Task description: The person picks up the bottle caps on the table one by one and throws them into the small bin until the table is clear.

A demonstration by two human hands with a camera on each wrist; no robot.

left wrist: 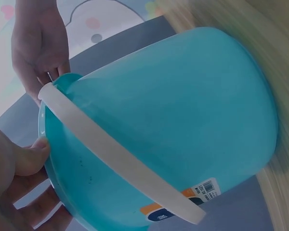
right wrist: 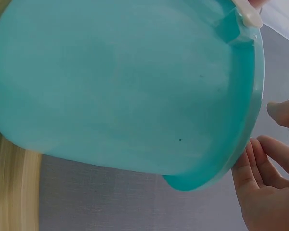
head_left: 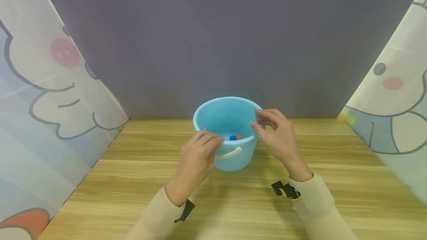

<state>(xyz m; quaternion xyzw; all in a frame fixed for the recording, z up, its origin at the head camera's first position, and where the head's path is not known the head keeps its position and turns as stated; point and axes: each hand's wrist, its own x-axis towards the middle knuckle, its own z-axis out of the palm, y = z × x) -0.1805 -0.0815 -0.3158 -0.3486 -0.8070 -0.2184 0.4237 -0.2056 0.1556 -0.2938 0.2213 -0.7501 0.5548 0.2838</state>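
A light blue bucket (head_left: 235, 158) stands on the wooden table, its white handle (head_left: 232, 153) lowered across the front. Inside, at the bottom, lie a small blue object (head_left: 232, 137) and a small orange one (head_left: 239, 136). My left hand (head_left: 198, 155) holds the front left of the rim, its thumb (left wrist: 32, 156) against the edge and the fingers over the top. At the right side of the rim is my right hand (head_left: 278, 134), fingers loosely bent. In the right wrist view its fingertips (right wrist: 253, 149) are right at the rim, while the thumb (right wrist: 284, 113) stands apart.
A grey panel (head_left: 217, 40) rises at the table's back edge, behind the bucket. Cartoon-printed cloths (head_left: 30, 84) hang on both sides. The wooden tabletop (head_left: 133, 180) extends around the bucket. A label (left wrist: 207, 190) with a barcode is on the bucket's side.
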